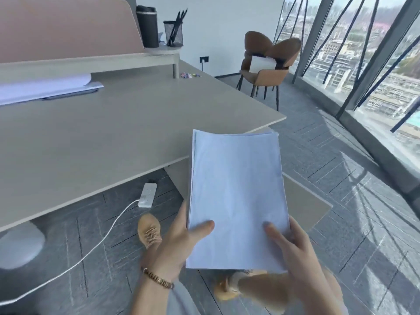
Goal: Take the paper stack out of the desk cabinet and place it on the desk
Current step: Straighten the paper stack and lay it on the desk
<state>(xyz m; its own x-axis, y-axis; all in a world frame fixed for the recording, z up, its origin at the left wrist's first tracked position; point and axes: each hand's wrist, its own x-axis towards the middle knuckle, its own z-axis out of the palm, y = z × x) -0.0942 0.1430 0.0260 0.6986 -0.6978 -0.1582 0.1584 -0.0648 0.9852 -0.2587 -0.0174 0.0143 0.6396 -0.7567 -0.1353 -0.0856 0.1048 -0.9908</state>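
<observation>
A thick white paper stack point(236, 192) is held in the air in front of me, just off the desk's near right edge and above the floor. My left hand point(181, 242) grips its lower left corner, thumb on top. My right hand point(293, 246) grips its lower right corner, thumb on top too. The beige desk point(102, 137) spreads out to the left and beyond the stack. Behind the stack, the beige cabinet door point(304, 201) stands open low at the right; the cabinet's inside is hidden by the paper.
Other papers point(45, 87) lie at the desk's back left under a raised shelf carrying a black cup point(147, 26) and a pen holder point(173, 32). A white power strip point(147, 194) with its cable lies on the floor. A brown chair point(268, 62) stands by the window wall.
</observation>
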